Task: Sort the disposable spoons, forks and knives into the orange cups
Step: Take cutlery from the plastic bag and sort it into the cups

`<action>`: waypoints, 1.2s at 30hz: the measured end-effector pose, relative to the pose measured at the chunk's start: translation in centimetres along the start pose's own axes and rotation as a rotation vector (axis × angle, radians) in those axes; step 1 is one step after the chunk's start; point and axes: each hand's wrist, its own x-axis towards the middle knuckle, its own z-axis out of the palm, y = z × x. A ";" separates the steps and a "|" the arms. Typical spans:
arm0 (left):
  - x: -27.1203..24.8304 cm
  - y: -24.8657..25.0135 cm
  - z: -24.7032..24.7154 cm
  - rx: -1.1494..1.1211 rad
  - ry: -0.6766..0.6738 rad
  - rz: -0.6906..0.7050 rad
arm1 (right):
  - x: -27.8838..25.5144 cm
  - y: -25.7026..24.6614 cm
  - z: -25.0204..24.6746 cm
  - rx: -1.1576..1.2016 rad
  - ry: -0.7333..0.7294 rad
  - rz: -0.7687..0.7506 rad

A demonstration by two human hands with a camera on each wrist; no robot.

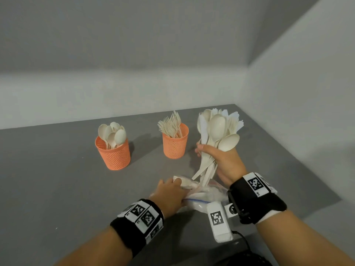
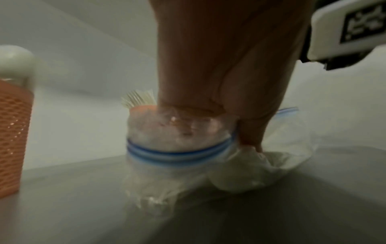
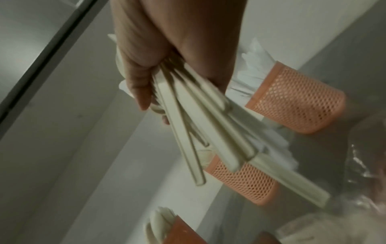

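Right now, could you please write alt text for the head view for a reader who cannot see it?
The right hand grips a bundle of disposable cutlery above a grey table, while the left hand holds a clear zip bag. Behind stand two orange cups: a spoon cup and a fork cup.

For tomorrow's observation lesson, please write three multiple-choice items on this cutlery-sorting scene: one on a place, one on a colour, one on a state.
1. Where does the cup of forks stand?
A. Right of the cup of spoons
B. Left of it
C. Stacked on it

2. What colour are the mesh cups?
A. Blue
B. Orange
C. Black

3. What is the right hand doing?
A. Resting open on the table
B. Gripping a bundle of cutlery
C. Lifting a cup

Answers: 1 A, the head view shows it to the right; 2 B, both are orange; 3 B, fingers wrap the handles while the left hand holds the plastic bag down.
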 end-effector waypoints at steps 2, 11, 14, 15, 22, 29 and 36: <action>-0.1 -0.3 -0.2 -0.052 -0.014 -0.008 | 0.3 -0.3 -0.3 0.093 0.029 0.010; -0.6 -0.4 -7.2 -1.101 0.454 0.215 | 0.2 0.1 2.3 -0.048 0.026 0.042; 0.3 0.1 -6.9 -1.278 0.513 0.173 | 0.5 0.5 3.5 -0.040 0.017 0.110; 0.7 0.0 -6.6 -1.313 0.523 0.162 | 0.6 0.4 3.7 -0.013 -0.001 0.157; 1.6 -1.5 -6.3 -1.509 0.603 0.053 | 0.8 -0.3 5.0 -0.211 -0.234 0.264; 1.2 -3.2 -7.4 -1.945 0.414 0.094 | 1.4 0.3 5.7 -0.440 -0.019 -0.023; 1.2 -4.7 -7.6 -2.244 0.216 0.208 | 2.2 -0.7 4.5 -0.423 -0.061 -0.065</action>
